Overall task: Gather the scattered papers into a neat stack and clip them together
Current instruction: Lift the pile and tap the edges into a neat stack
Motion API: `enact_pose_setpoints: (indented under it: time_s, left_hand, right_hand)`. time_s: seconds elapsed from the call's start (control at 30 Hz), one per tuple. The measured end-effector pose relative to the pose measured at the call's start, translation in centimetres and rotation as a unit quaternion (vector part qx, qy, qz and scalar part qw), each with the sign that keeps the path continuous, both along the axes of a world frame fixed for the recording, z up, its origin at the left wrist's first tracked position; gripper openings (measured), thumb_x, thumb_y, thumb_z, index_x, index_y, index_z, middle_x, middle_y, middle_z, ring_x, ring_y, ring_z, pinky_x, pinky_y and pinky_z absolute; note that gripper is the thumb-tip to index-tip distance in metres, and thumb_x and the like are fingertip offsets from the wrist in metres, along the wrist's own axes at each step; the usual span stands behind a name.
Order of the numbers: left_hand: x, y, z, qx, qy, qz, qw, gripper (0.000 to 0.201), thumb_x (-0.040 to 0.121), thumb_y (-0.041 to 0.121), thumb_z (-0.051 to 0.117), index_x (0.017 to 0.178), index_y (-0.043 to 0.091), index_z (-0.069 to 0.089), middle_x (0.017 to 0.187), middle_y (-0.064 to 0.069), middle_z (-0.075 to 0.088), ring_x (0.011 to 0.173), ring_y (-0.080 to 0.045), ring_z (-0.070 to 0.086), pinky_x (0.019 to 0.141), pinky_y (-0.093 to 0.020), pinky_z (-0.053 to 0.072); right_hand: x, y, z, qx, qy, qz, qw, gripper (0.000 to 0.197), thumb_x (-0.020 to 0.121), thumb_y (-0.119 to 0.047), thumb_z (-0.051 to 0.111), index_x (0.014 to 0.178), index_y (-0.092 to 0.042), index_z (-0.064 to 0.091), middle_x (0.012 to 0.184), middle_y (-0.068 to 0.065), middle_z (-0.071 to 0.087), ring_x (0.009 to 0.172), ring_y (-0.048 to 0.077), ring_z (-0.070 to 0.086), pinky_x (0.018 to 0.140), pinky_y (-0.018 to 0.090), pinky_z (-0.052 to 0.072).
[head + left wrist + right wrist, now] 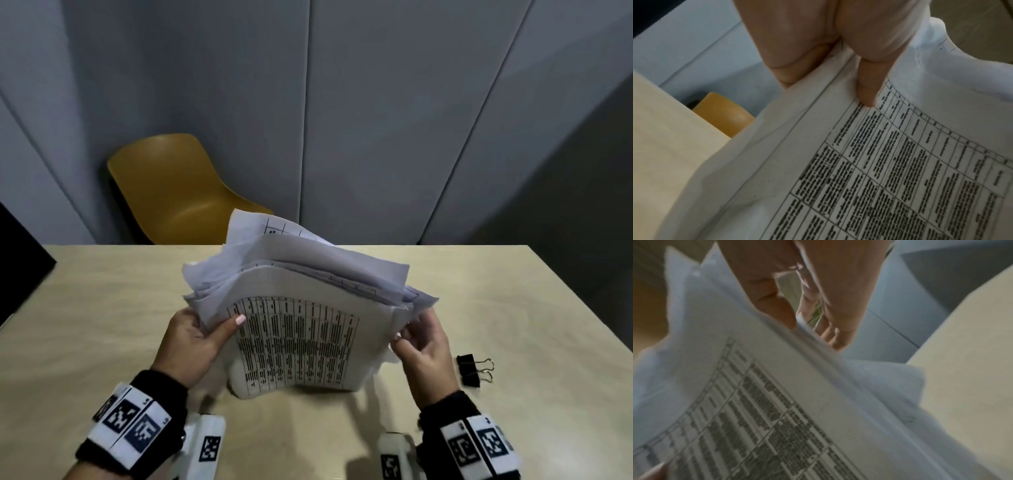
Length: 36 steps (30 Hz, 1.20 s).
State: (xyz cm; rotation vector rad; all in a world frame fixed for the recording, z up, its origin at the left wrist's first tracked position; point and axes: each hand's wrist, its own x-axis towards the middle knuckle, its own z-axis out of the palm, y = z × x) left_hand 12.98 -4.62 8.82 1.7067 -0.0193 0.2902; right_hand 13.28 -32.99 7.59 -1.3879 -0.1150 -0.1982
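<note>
Both hands hold the papers [298, 329] upright on the surface [102, 308]: the left hand [191, 339] pinches the left edge, the right hand [423, 342] the right. Sheets are uneven; loosen each grip and tap them level. The clip [471, 370] waits nearby.

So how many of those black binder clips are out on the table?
2, as far as I can tell: the binder clips lie side by side on the table, just right of the right hand. The held papers could hide more.
</note>
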Motion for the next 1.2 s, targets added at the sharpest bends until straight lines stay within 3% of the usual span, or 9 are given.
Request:
enact_pose_setpoints:
  time_s: [0.13,0.27,0.37,0.47,0.63,0.77,0.9,1.1,1.2]
  left_hand:
    - [0.2,0.2,0.1,0.004,0.006,-0.002,1.000,0.027,0.076,-0.011,0.063,0.077,0.016,0.065,0.062,0.024,0.070,0.064,0.008,0.066,0.059,-0.006,0.049]
    - [0.1,0.1,0.4,0.007,0.010,-0.011,1.000,0.027,0.075,-0.011,0.064,0.077,0.015,0.065,0.064,0.022,0.071,0.065,0.006,0.067,0.058,-0.008,0.050]
    - [0.0,-0.1,0.6,0.006,0.003,-0.014,1.000,0.030,0.074,-0.013,0.063,0.080,0.016,0.065,0.066,0.024,0.071,0.068,0.009,0.066,0.061,-0.006,0.050]
    - [0.0,0.0,0.7,0.013,0.003,-0.011,1.000,0.032,0.072,-0.014,0.065,0.084,0.016,0.065,0.070,0.025,0.071,0.071,0.009,0.066,0.064,-0.005,0.050]
    - [0.1,-0.2,1.2,0.031,0.002,-0.014,0.999,0.035,0.064,-0.006,0.075,0.084,0.022,0.065,0.070,0.028,0.071,0.073,0.011,0.066,0.064,-0.005,0.049]
    - [0.0,-0.2,1.6,0.011,0.016,-0.001,1.000,0.053,0.045,0.041,0.087,0.090,0.023,0.066,0.080,0.027,0.072,0.083,0.007,0.066,0.066,-0.005,0.050]
    - [-0.1,-0.3,1.7,0.013,0.020,0.000,1.000,0.065,0.044,0.050,0.082,0.097,0.017,0.066,0.083,0.026,0.072,0.089,0.000,0.067,0.066,-0.005,0.049]
    - [-0.4,-0.5,1.5,0.036,0.036,-0.005,0.999,0.080,0.029,0.075,0.074,0.093,0.027,0.067,0.082,0.031,0.070,0.085,0.013,0.063,0.072,-0.002,0.047]
    - [-0.1,-0.2,1.4,0.063,0.024,0.033,0.997,0.052,0.063,0.034,0.081,0.110,0.025,0.061,0.095,0.022,0.069,0.092,0.011,0.058,0.089,-0.011,0.042]
  right_hand:
    - [0.0,-1.3,-0.1,-0.015,0.009,0.007,1.000,0.052,0.079,0.024,0.048,0.084,-0.021,0.074,0.079,-0.005,0.074,0.074,0.008,0.065,0.069,0.019,0.054]
    - [0.6,-1.7,1.4,-0.034,-0.022,-0.037,0.998,0.031,0.077,0.024,0.052,0.084,-0.004,0.064,0.071,-0.009,0.073,0.066,0.003,0.064,0.064,0.015,0.053]
    - [1.4,-2.2,4.1,-0.125,-0.078,-0.068,0.987,0.047,0.077,0.019,0.052,0.081,-0.027,0.065,0.073,-0.018,0.070,0.068,-0.004,0.062,0.064,0.010,0.049]
    - [2.0,-2.1,8.6,-0.234,-0.147,-0.075,0.958,0.046,0.072,0.006,0.045,0.078,-0.036,0.063,0.076,-0.023,0.067,0.070,-0.006,0.059,0.066,0.009,0.045]
    - [2.3,1.0,13.9,-0.382,-0.221,-0.028,0.897,0.030,0.071,0.002,0.045,0.079,-0.017,0.067,0.074,-0.003,0.069,0.068,0.010,0.060,0.064,0.023,0.047]
    - [2.0,2.9,15.5,-0.504,-0.289,-0.073,0.811,0.029,0.072,0.003,0.048,0.079,-0.019,0.066,0.069,-0.004,0.065,0.062,0.014,0.056,0.060,0.036,0.049]
    - [1.7,4.2,17.4,-0.526,-0.323,-0.074,0.783,0.023,0.071,-0.003,0.053,0.077,-0.020,0.067,0.067,-0.004,0.067,0.065,0.020,0.064,0.061,0.037,0.050]
    - [0.8,7.7,16.2,-0.504,-0.315,0.058,0.802,0.028,0.082,-0.020,0.051,0.105,-0.023,0.066,0.095,-0.006,0.074,0.087,0.019,0.069,0.073,0.037,0.053]
    - [0.6,3.9,16.1,-0.388,-0.321,-0.016,0.864,0.031,0.084,-0.023,0.061,0.115,-0.020,0.061,0.111,-0.010,0.067,0.099,0.004,0.063,0.088,0.024,0.048]
